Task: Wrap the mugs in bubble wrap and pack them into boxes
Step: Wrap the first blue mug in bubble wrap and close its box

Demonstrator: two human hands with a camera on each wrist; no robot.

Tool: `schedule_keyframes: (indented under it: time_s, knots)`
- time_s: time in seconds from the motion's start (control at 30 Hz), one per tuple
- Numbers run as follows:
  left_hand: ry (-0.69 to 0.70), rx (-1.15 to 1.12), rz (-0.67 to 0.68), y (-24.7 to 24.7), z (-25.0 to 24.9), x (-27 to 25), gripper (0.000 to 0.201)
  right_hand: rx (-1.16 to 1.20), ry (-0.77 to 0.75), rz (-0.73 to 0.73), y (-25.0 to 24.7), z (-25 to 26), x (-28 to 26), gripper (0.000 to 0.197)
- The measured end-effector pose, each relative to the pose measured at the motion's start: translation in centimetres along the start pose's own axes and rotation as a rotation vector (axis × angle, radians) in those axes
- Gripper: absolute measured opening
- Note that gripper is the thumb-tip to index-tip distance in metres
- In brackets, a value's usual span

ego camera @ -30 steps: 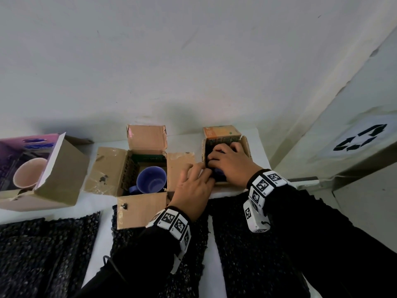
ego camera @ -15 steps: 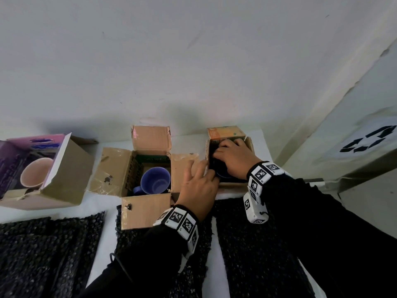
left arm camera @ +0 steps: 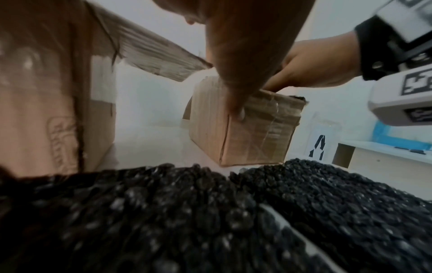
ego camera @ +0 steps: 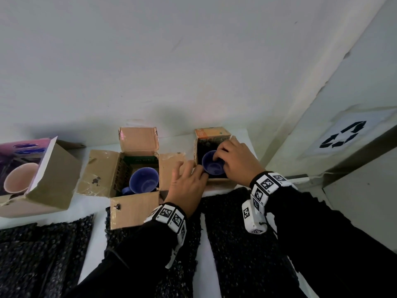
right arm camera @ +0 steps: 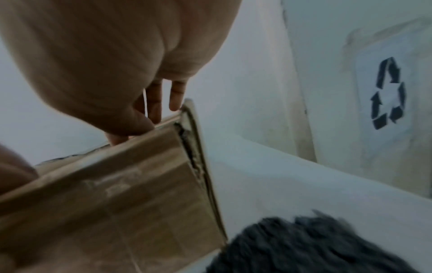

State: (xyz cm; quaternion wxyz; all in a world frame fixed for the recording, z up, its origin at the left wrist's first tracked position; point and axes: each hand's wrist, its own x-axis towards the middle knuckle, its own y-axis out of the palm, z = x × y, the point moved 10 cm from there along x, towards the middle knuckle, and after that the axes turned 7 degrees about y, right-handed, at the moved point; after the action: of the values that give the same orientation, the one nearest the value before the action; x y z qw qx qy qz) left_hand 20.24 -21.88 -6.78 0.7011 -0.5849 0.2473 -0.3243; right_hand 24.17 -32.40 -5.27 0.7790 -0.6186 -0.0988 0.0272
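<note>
A small open cardboard box stands at the table's back right, lined with dark wrap, with a blue mug upright inside. My right hand reaches into it from the right, fingers curled over the mug's far rim. My left hand grips the box's near left corner; in the left wrist view its thumb presses the outside of the box. In the right wrist view the box fills the lower left, and the mug is hidden.
A larger open box with a second blue mug stands in the middle. At the left a tipped box holds a pink mug. Black bubble wrap sheets lie along the near table. The wall is close behind.
My right hand, which covered the small box's opening, has shifted right, so the blue mug's inside now shows. My left hand has stayed at the box's near left corner.
</note>
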Motion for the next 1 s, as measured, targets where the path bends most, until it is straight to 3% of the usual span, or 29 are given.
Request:
schedule_keyframes:
  time_s: [0.07, 0.2, 0.33, 0.47, 0.53, 0.67, 0.73, 0.87, 0.93, 1.0]
  knots:
    - [0.015, -0.018, -0.039, -0.1, -0.1, -0.4, 0.035, 0.011, 0.009, -0.071, -0.8, -0.2, -1.9, 0.022]
    - [-0.009, -0.003, 0.012, 0.0, -0.7, -0.1, 0.019, 0.101, 0.066, -0.126, -1.2, -1.2, -6.2, 0.027]
    - [-0.065, -0.044, -0.015, -1.0, -1.5, -1.0, 0.032, 0.266, 0.219, -0.237, -1.7, -2.9, -11.4, 0.027]
    - [0.036, -0.148, -0.172, -2.6, -4.7, -3.1, 0.033, 0.363, 0.449, -0.073, 1.6, -4.3, -16.9, 0.014]
    - [0.126, -0.171, -0.076, -1.3, -7.2, -4.1, 0.027, 0.306, 0.575, -0.017, 3.0, -5.0, -19.4, 0.016]
    - [0.164, -0.229, 0.28, 3.8, -9.9, -6.6, 0.038, 0.105, 0.81, 0.143, 5.1, -6.2, -23.2, 0.058]
    - [0.169, -0.288, 0.382, 5.2, -10.5, -7.6, 0.045, 0.087, 0.817, 0.182, 5.5, -6.0, -23.7, 0.05]
    - [0.173, -0.313, 0.433, 5.7, -10.7, -8.4, 0.056, 0.09, 0.715, 0.002, 3.5, -4.6, -23.2, 0.021]
    - [0.136, -0.305, 0.377, 5.0, -10.4, -8.5, 0.062, 0.163, 0.665, -0.08, 2.5, -3.8, -23.1, 0.018]
    - [0.057, -0.308, 0.191, 2.9, -9.6, -8.4, 0.077, 0.243, 0.608, -0.101, 2.0, -3.0, -22.9, 0.021]
